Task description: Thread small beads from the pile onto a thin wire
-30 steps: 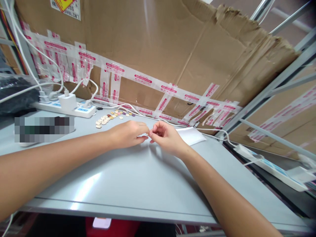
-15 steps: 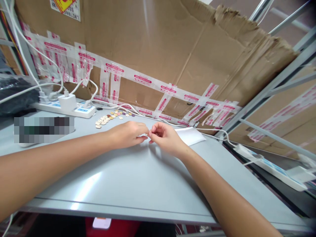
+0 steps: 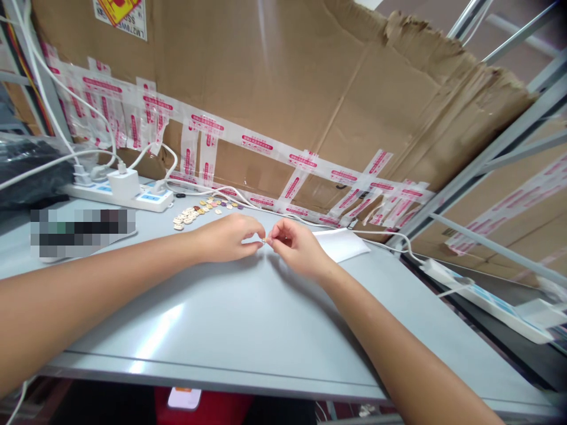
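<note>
Resting between fingertips (image 3: 259,241) — small bead (image 3: 264,241)

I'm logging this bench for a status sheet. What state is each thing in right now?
Left hand: fingers pinched on a tiny pale piece.
Right hand: fingers pinched at the same piece.
Small coloured buttons: lying loose on the grey table.
White power strip: plugs and a white charger inserted.
White flat packet: lying flat.
Brown cardboard sheet: upright, taped, top edge torn.
</note>
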Tool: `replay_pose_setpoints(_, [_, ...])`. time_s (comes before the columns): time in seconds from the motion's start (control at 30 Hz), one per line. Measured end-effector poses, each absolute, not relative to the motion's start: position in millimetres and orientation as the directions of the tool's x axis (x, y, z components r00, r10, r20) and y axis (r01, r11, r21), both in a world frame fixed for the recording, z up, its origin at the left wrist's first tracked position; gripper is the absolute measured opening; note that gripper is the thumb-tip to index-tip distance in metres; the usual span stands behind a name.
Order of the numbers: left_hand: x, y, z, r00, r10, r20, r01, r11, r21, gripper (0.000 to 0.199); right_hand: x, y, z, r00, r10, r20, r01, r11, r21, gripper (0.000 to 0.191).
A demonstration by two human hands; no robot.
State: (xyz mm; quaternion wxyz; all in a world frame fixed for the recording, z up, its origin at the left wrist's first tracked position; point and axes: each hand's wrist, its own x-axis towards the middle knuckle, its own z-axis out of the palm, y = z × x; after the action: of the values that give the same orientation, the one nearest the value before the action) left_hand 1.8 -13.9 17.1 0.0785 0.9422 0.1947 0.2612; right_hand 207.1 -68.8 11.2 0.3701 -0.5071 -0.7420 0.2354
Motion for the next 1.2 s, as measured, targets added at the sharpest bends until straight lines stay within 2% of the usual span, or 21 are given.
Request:
replay_pose_setpoints(0.17, [3.3,-5.6,8.6,0.776,0.489,0.398,0.378,-0.866,0.327,0.02,200.5,-71.1,8.8,-0.24,0.907,0.345,0.643,0.415,-0.643,0.001])
replay_pose_setpoints(0.33, [4.0,1.0,-2.4,0.813,0.453,0.367,0.362,-0.886,0.291,0.02,195.3,-70.3,3.9,-0.254,0.903,0.346,0.671,0.422,-0.61,0.001])
replay_pose_setpoints(0.57, [3.1,1.5,-2.7,0.826,0.471,0.31,0.405,-0.878,0.254,0.019,195.0,-64.7,-6.4,-0.275,0.891,0.362,0.71,0.442,-0.549,0.001])
replay_pose_setpoints(1.2, [2.0,1.0,-0.9,0.832,0.48,0.277,0.41,-0.869,0.277,0.023,191.7,-61.0,-12.2,-0.269,0.891,0.366,0.714,0.44,-0.545,0.007])
